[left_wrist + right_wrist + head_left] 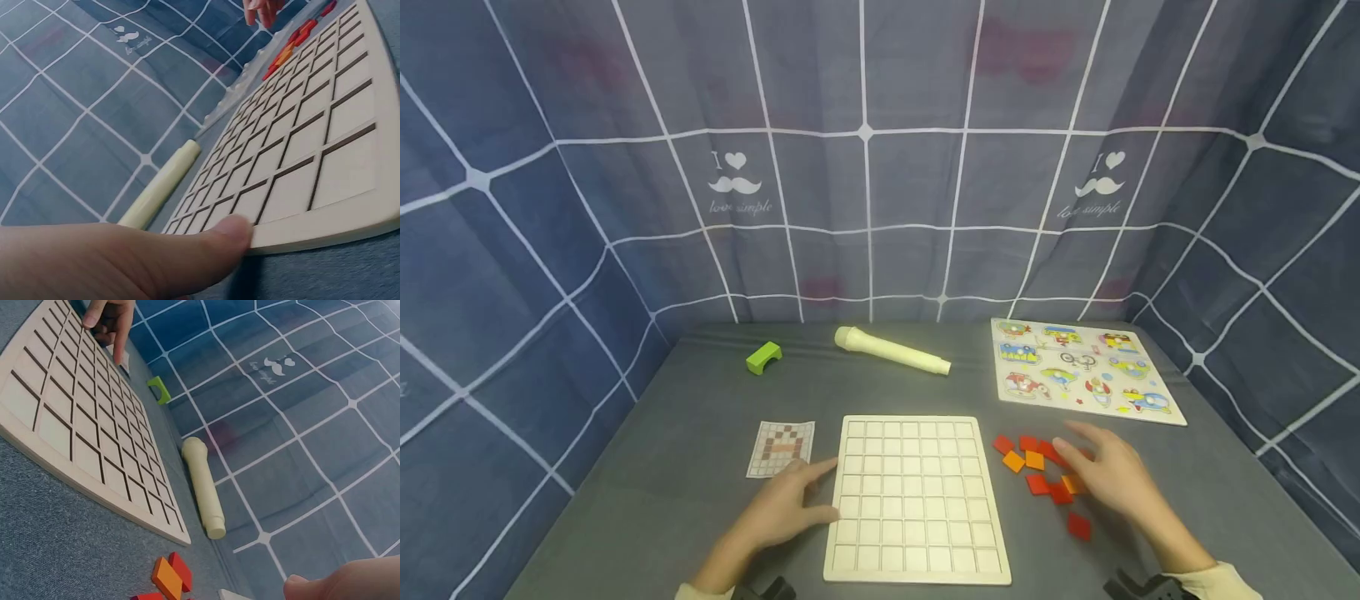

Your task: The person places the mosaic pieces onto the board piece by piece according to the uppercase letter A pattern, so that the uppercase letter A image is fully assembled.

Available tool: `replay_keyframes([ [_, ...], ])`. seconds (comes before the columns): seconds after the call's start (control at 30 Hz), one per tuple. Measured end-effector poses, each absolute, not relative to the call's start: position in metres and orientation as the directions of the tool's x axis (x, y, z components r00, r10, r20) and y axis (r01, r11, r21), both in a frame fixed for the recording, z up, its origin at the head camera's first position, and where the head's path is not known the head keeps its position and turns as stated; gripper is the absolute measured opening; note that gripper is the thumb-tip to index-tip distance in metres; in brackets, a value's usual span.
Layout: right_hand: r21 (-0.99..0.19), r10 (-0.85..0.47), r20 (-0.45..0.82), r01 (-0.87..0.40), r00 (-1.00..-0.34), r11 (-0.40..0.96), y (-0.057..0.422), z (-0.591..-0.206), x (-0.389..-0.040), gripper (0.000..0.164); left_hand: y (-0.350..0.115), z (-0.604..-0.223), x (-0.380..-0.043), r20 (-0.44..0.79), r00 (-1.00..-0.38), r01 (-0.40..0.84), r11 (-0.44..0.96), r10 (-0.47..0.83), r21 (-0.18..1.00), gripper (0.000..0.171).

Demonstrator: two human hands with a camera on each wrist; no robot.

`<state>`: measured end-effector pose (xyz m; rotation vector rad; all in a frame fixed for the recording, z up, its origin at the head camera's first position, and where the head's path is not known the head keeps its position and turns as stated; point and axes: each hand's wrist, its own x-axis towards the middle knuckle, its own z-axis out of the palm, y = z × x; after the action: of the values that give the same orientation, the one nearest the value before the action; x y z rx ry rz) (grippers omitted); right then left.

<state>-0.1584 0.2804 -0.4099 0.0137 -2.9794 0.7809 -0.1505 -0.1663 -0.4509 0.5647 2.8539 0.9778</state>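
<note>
A pale wooden grid board [917, 500] lies flat at the front middle in the head view. At its left edge is my left hand [784, 507], with thumb and index finger extended to the rim; the left wrist view shows the thumb [215, 240] right at the board's corner. My right hand [1108, 471] is over the right side of a loose group of small square tiles, its fingers loosely bent, and nothing shows in its grasp. Some tiles are red, such as the near red tile [1079, 526], others orange, like this orange tile [1034, 460]. The hand partly covers the group.
Beyond the left hand lies a small card with a brown square pattern [781, 448]. Farther back are a green arch block [764, 357] and a cream microphone-shaped stick [891, 350]. A vehicle picture puzzle board [1082, 371] lies at the back right, before a blue checked curtain [910, 183].
</note>
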Motion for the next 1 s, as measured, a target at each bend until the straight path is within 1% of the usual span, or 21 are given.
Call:
replay_keyframes([
  [0.17,-0.518,-0.004,0.017,-0.012,-1.000,0.855,0.281,-0.411,-0.166,0.065,-0.168,-0.448,-0.154,0.007,-0.920,0.311,0.718,0.392,0.623,0.075],
  [0.4,-0.529,0.021,-0.013,0.024,-1.000,0.848,0.283,-0.413,-0.164,0.062,-0.168,-0.452,-0.155,-0.020,-0.908,0.317,0.718,0.418,0.619,0.078],
  [0.47,-0.538,0.019,-0.022,0.027,-1.000,0.842,0.281,-0.415,-0.163,0.061,-0.170,-0.452,-0.154,-0.023,-0.901,0.330,0.718,0.433,0.613,0.084],
  [0.53,-0.548,0.006,-0.021,0.016,-1.000,0.837,0.279,-0.417,-0.164,0.058,-0.173,-0.450,-0.153,-0.034,-0.890,0.345,0.721,0.454,0.602,0.093],
  [0.63,-0.563,-0.029,-0.005,-0.022,-1.000,0.826,0.277,-0.419,-0.168,0.050,-0.174,-0.446,-0.153,-0.071,-0.869,0.358,0.722,0.489,0.592,0.111],
  [0.73,-0.563,-0.071,0.033,-0.078,-0.997,0.823,0.275,-0.425,-0.172,0.042,-0.174,-0.443,-0.152,-0.108,-0.848,0.365,0.718,0.519,0.592,0.122],
  [0.87,-0.558,-0.143,0.098,-0.174,-0.985,0.811,0.273,-0.432,-0.183,0.037,-0.173,-0.443,-0.151,-0.117,-0.838,0.377,0.721,0.533,0.582,0.126],
  [1.0,-0.550,-0.233,0.147,-0.275,-0.961,0.789,0.270,-0.438,-0.195,0.039,-0.172,-0.444,-0.151,-0.117,-0.840,0.383,0.733,0.529,0.562,0.128],
])
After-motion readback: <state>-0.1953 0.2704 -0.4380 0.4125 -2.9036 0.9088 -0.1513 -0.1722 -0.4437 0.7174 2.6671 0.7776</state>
